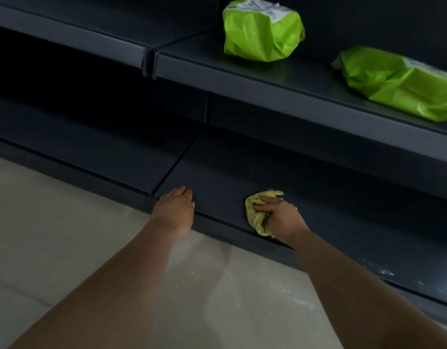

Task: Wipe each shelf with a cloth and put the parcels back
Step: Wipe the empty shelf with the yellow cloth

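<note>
In the head view, a bunched yellow cloth [255, 217] is gripped by the right hand [280, 217], whose fingers are curled round it. The cloth is pressed onto the bottom shelf [230, 172], close to the front edge. The left hand [175, 210] is laid on that same front edge, well apart from the cloth and just right of the seam between two shelf sections. Its fingers are kept together and only lightly bent, and nothing is held in them. On the upper shelf [267, 81] two bright green parcels are seen, set apart from each other. The left parcel [262, 31] is placed toward the back, and the right parcel [398, 81] is lying nearer the front, cut off by the frame edge. White specks [378, 269] are scattered on the bottom shelf far to the right. A pale floor [66, 222] is seen beneath both forearms.
</note>
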{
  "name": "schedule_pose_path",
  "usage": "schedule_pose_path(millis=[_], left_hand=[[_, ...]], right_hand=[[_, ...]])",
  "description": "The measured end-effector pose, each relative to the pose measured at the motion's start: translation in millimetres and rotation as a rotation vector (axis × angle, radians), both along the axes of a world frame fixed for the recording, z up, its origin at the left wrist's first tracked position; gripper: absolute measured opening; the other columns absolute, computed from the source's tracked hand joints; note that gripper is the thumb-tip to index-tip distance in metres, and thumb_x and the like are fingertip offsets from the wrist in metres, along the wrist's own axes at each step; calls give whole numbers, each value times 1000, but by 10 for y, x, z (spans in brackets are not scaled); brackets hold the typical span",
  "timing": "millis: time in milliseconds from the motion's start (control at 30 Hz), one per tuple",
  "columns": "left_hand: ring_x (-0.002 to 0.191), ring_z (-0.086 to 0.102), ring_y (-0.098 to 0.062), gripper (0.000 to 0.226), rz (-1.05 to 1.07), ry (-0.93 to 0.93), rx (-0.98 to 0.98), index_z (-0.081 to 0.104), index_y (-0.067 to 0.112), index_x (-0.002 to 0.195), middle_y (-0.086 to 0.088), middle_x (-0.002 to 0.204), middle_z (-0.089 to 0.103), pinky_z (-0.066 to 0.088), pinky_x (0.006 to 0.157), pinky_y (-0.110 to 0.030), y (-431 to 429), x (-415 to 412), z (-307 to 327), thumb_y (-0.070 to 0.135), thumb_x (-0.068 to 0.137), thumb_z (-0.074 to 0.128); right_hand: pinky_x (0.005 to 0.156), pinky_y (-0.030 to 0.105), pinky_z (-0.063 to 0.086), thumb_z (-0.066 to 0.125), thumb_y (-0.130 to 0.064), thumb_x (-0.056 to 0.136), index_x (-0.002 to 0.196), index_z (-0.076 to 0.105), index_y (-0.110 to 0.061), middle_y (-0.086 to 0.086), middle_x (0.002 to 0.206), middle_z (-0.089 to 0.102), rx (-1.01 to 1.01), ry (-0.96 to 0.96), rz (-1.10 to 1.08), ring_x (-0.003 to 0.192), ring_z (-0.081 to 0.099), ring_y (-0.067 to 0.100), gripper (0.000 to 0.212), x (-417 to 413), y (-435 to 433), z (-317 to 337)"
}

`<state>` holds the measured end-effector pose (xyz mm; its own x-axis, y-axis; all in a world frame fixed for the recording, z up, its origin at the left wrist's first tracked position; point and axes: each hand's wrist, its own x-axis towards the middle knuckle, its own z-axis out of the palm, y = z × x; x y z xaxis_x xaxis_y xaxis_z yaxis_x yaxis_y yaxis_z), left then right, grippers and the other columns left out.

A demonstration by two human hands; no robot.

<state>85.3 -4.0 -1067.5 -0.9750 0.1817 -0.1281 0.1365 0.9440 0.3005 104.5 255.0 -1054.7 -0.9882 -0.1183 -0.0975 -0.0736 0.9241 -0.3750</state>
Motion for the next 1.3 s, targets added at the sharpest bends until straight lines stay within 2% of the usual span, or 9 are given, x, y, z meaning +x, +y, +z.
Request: schedule_pose_path(millis=[67, 200, 467, 600, 733, 833, 1100, 1167, 1300], left_hand=[[146, 17, -20, 49, 7, 6, -1, 22, 8, 151, -8, 159, 18, 14, 118, -30, -2, -28, -25, 25, 105, 26], [145, 19, -20, 46, -2, 75, -28, 25, 7, 149, -8, 158, 21, 15, 118, -28, -16, -83, -77, 18, 104, 29], [147, 15, -19, 49, -22, 83, 0, 20, 5, 150, -8, 159, 16, 10, 119, -25, -47, -381, -99, 16, 104, 30], [147, 13, -16, 51, -38, 61, -4, 18, 6, 151, -5, 160, 13, 13, 119, -26, -77, -569, -93, 13, 103, 32], [146, 17, -15, 51, -5, 90, 32, 23, 9, 151, -2, 159, 17, 17, 118, -26, -74, -739, -99, 10, 101, 34], [144, 22, -15, 50, 25, 137, 37, 28, 13, 150, 0, 158, 22, 23, 116, -28, -49, -809, -131, 12, 100, 37], [127, 45, -19, 38, 59, 235, -126, 49, 23, 135, 1, 141, 47, 45, 93, -33, 154, -834, 18, 28, 102, 32], [127, 44, -23, 40, 45, 228, -192, 47, 24, 136, -2, 139, 47, 46, 87, -36, 223, -872, 17, 34, 102, 29], [135, 35, -30, 47, 57, 162, -277, 31, 25, 147, -9, 150, 34, 44, 90, -40, 328, -916, -23, 40, 102, 23]], right_hand=[[117, 30, 19, 31, -19, 97, 135, 55, -20, -1, 155, 32, 34, -37, 5, 144, 26, 15, 45, -49, -122, 5], [121, 38, 3, 47, -43, 95, 147, 38, -30, -8, 160, 13, 27, -46, -42, 148, 6, 16, 54, -78, -312, -36], [120, 40, -5, 36, -22, 100, 151, 25, -32, -5, 162, 4, 119, -13, 157, 149, -5, 21, 53, -581, -550, -62], [118, 50, -9, 38, -19, 95, 149, 22, -42, -7, 162, 3, 300, -3, 93, 147, -7, 29, 61, -848, -643, -11], [116, 48, 11, 44, -15, 91, 143, 36, -45, -2, 155, 17, 229, 82, 55, 135, 18, 32, 61, -1034, -826, -19], [116, 42, 15, 42, -11, 93, 143, 38, -43, -4, 155, 23, 162, 114, 153, 136, 21, 29, 60, -1216, -882, -75], [118, 36, -3, 42, -9, 94, 151, 19, -40, -8, 161, 1, 105, -4, 150, 148, -4, 21, 69, -1664, -971, -91], [118, 37, -4, 42, -8, 93, 151, 17, -39, -9, 161, -3, 69, -7, 97, 148, -8, 20, 71, -1731, -975, -117], [120, 37, -3, 40, -9, 94, 154, 13, -31, -8, 162, -8, 58, -2, -14, 148, -14, 18, 69, -1801, -891, -165]])
